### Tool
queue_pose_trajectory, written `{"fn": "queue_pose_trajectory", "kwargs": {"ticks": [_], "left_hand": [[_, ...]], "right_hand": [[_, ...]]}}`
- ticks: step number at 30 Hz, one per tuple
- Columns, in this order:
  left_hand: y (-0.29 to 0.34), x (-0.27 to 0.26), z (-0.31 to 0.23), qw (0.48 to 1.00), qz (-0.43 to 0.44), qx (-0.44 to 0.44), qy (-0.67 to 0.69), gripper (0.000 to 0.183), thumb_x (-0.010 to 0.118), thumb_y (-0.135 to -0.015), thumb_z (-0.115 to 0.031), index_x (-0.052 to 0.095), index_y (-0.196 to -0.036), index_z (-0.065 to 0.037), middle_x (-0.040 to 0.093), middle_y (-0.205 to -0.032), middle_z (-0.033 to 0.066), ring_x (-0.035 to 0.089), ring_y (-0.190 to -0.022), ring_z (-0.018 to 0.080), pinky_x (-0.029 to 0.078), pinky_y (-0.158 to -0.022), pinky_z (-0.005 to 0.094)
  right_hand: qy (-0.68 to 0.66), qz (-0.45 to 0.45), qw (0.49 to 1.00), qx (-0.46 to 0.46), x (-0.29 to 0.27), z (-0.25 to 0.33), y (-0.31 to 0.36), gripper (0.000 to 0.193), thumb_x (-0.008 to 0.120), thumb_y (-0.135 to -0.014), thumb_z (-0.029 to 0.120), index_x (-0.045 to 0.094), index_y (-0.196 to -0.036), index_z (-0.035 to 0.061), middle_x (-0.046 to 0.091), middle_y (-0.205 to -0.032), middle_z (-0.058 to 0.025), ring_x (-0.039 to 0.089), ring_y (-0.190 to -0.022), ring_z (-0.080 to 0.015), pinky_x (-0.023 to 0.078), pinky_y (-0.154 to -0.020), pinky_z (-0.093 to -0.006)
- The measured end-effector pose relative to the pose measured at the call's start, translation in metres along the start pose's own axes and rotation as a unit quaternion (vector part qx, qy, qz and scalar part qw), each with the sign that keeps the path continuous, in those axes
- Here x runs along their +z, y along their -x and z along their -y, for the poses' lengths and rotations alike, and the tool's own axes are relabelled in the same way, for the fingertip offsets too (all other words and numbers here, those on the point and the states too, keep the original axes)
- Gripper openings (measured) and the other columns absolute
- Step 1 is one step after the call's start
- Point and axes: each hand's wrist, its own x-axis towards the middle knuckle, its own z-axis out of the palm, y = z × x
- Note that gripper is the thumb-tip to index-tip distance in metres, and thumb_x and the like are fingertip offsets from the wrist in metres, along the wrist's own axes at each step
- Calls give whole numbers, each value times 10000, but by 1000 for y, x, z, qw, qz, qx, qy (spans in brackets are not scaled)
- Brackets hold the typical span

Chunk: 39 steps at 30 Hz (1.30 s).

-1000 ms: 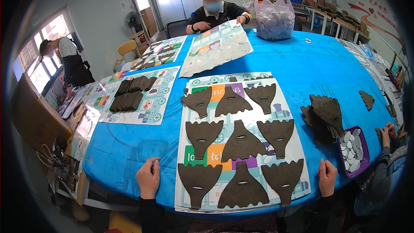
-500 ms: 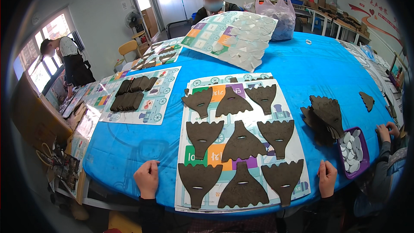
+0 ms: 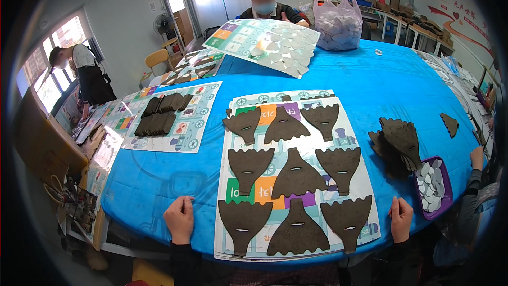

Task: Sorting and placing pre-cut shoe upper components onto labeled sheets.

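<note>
My left hand (image 3: 179, 220) rests with curled fingers on the blue-covered table, left of a stack of printed sheets (image 3: 225, 233). My right hand (image 3: 401, 219) lies closed to the right of the same stack; nothing shows in either hand. Rows of dark brown, fan-shaped pieces (image 3: 246, 170) with scalloped edges and a small slit cover the top sheet. Some point their wide end away from me, others toward me, like the near middle piece (image 3: 298, 231). Beyond my right hand stands a purple basket (image 3: 447, 185) of pale oval pieces (image 3: 431, 186), beside a pile of brown fans (image 3: 400, 140).
Another sheet (image 3: 182, 145) with stacked brown pieces (image 3: 157, 123) lies at left. Across the table, a person (image 3: 263, 8) is behind a tilted sheet (image 3: 254, 39) bearing pale pieces. A filled plastic bag (image 3: 338, 26) stands beyond. Another person's hand (image 3: 477, 157) is at the right edge.
Across the table, the tilted sheet with pale pieces has shifted left and away from me. The other person's hand at the right has drawn back toward the edge. My hands stay put.
</note>
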Motion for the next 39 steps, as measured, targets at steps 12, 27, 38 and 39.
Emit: {"fn": "queue_pose_trajectory", "kwargs": {"ticks": [12,27,38,39], "left_hand": [[0,1,3,1000,13,11,-26,206,580,-923,-212,691,-810,-80,558,-600,82,544,-518,229,394,-501,359],[-1,1,2,1000,9,5,-13,114,582,-889,-92,683,-938,-69,549,-596,80,526,-503,207,403,-507,351],[-1,3,4,1000,20,11,-13,118,588,-876,-82,685,-944,-74,576,-636,86,544,-527,212,418,-523,351],[-1,1,3,1000,20,12,-14,117,589,-875,-81,685,-942,-74,579,-639,87,548,-530,214,421,-524,353]], "right_hand": [[0,-3,1000,-2,1,1,0,428,530,-994,168,410,-617,7,425,-542,-42,366,-493,-95,248,-472,-305],[4,-1,1000,-3,0,1,0,429,534,-995,174,403,-620,12,437,-545,-41,387,-493,-92,261,-469,-294],[0,1,1000,1,0,1,0,423,534,-994,165,407,-621,11,434,-542,-39,375,-493,-89,255,-468,-299],[0,0,1000,0,0,1,0,423,534,-994,165,407,-621,11,434,-542,-40,373,-493,-90,255,-469,-300]]}}
